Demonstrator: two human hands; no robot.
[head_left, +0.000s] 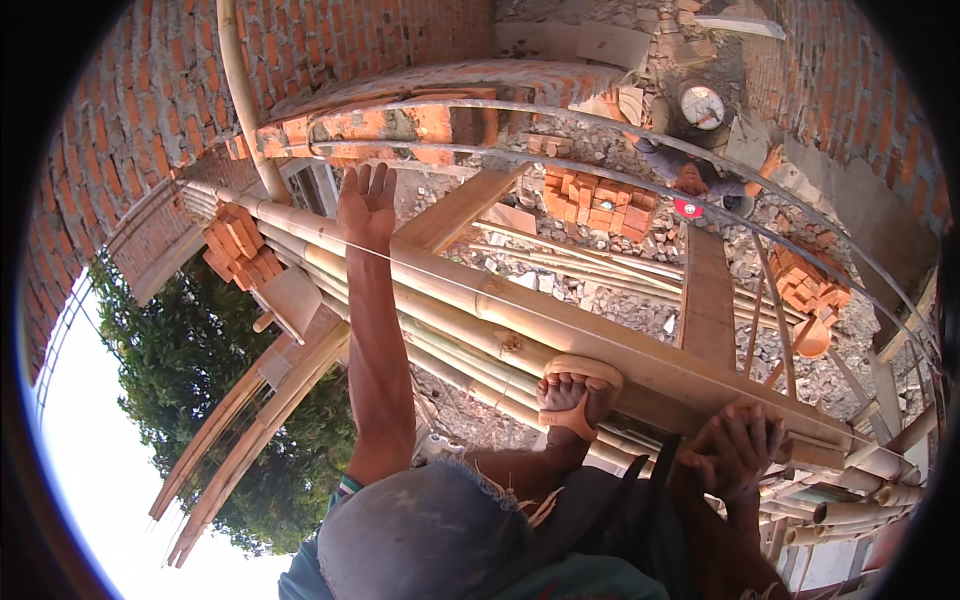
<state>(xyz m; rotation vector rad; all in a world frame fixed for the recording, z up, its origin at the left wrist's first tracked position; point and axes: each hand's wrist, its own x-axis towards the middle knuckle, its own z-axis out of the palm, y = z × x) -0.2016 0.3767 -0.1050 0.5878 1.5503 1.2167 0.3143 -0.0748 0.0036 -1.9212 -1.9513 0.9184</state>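
My left hand (pixel 367 207) is raised out in front, fingers stretched and palm bare, with nothing in it. It hangs over the bamboo poles (pixel 500 340) of the scaffold. A thin pale string (pixel 600 330) runs lengthwise above the poles, passing close to my left wrist. At the lower right, my right hand (pixel 737 447) is held near my knee, its fingers loosely apart and no object visible in it. Beside it lies a wooden plank (pixel 815 452). My sandalled foot (pixel 580 392) rests on the poles between the two hands.
Stacked bricks (pixel 240 248) and a trowel-like flat tool (pixel 290 300) sit at the left. Far below, a person (pixel 690 175) stretches both arms out near a round white-topped container (pixel 702 107). Brick piles (pixel 598 203) and rubble lie there. Curved metal bars (pixel 520 155) cross ahead.
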